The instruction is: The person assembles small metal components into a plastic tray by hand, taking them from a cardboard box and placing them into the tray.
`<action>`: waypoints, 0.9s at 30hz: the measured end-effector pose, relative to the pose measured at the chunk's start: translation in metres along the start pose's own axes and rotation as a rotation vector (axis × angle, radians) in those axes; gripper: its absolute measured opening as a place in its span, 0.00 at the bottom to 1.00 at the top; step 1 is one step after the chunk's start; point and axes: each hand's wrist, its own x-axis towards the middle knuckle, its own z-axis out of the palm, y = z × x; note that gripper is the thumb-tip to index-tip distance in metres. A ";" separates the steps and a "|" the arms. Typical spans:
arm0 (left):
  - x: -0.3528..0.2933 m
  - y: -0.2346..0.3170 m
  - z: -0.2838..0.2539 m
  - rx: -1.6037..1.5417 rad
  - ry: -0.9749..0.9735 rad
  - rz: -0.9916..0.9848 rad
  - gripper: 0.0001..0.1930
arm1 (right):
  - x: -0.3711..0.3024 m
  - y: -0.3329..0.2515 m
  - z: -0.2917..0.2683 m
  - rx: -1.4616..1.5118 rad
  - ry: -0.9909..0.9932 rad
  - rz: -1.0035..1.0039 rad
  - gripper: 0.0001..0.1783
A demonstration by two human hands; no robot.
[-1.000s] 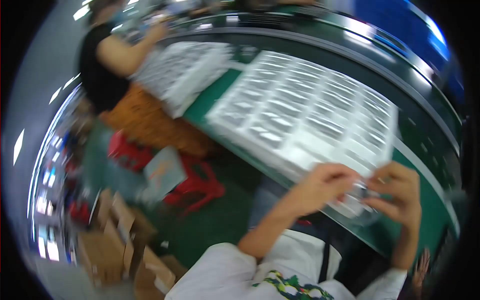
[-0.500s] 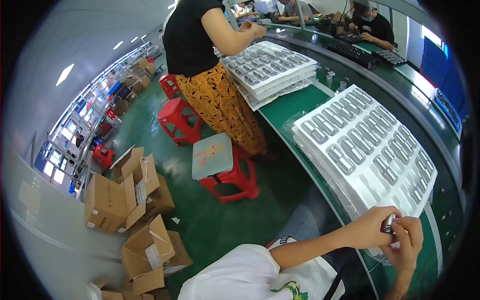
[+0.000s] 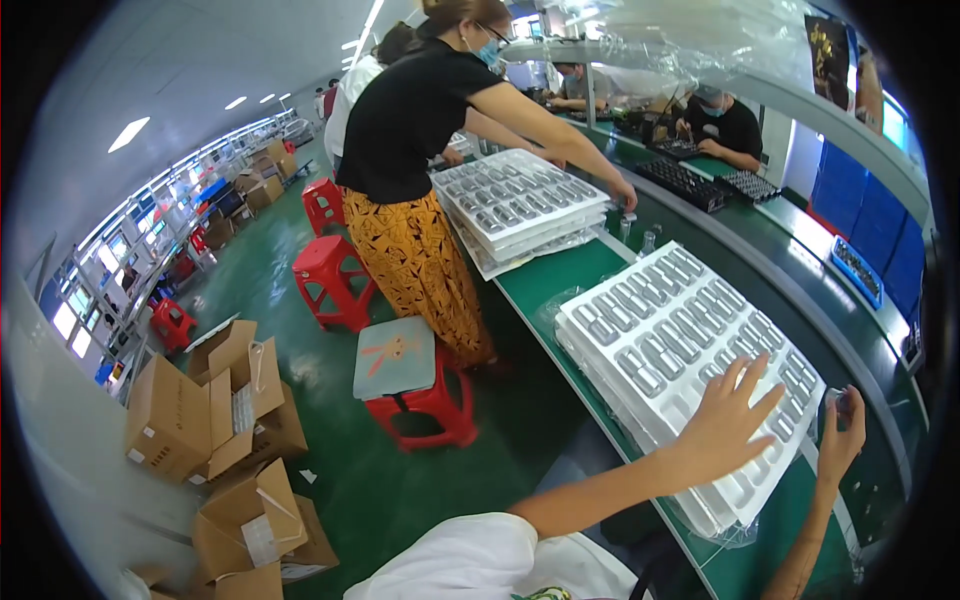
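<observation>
My left hand (image 3: pixel 728 420) is spread flat over the near part of a white plastic tray (image 3: pixel 668 398), with its fingers apart and nothing seen in them. Rows of silvery cylinders (image 3: pixel 672 338) lie in the tray's slots, and some slots by my hand are bare. Whether the palm touches the tray, I cannot tell. Past the tray's right edge, my right hand (image 3: pixel 845 440) pinches a small shiny piece (image 3: pixel 836 397) at its fingertips, held upright beside the conveyor. Fingers hide most of this piece.
A co-worker (image 3: pixel 420 130) reaches over another filled tray stack (image 3: pixel 520 205) toward small clear bottles (image 3: pixel 648 243) at the conveyor's edge. Red stools (image 3: pixel 420 410) and open cardboard boxes (image 3: pixel 170 410) stand on the floor to the left. A metal rail (image 3: pixel 740 95) runs overhead.
My hands were together on a silvery cylinder with a dark end; now they are apart. The left has opened over the tray, the right moved toward the conveyor. The co-worker's arm has stretched right.
</observation>
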 end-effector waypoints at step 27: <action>-0.002 -0.035 0.028 -0.027 0.145 -0.134 0.13 | -0.024 0.177 -0.075 -0.882 0.404 0.414 0.17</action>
